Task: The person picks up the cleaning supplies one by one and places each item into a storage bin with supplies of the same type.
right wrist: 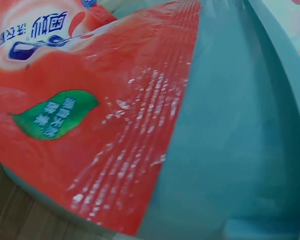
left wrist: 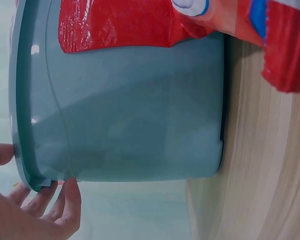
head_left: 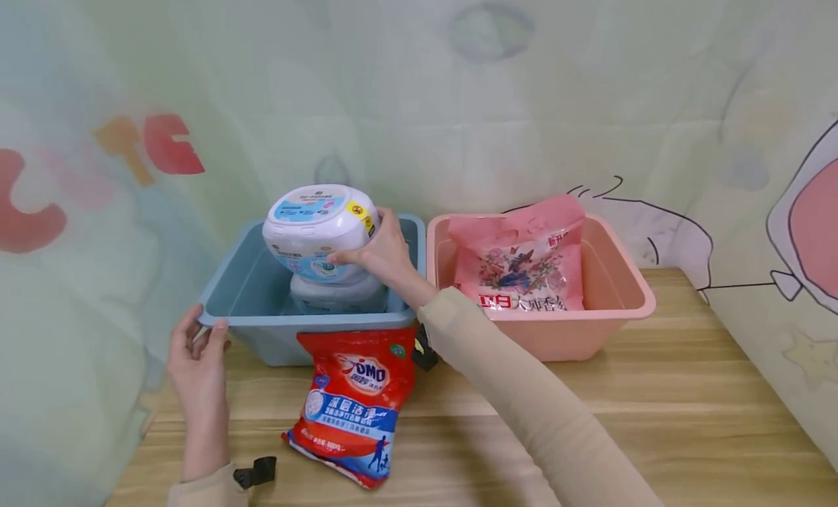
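My right hand (head_left: 386, 256) grips a white plastic tub (head_left: 317, 238) of laundry pods by its right side. The tub sits over a second white tub (head_left: 337, 297) inside the blue plastic bin (head_left: 294, 321), overlapping it in the head view. At the bin's front left corner, my left hand (head_left: 198, 358) holds the rim, thumb on one side and fingers curled under the other in the left wrist view. A red bag of laundry powder (head_left: 353, 398) leans on the bin's front wall. In the right wrist view the bag (right wrist: 90, 125) fills much of the picture, and the hand is out of sight.
Right beside the blue bin stands a pink bin (head_left: 563, 336) with a pink detergent bag (head_left: 517, 267) upright in it. Both stand on a wood-grain table (head_left: 655, 420), against a printed curtain (head_left: 419, 92) behind.
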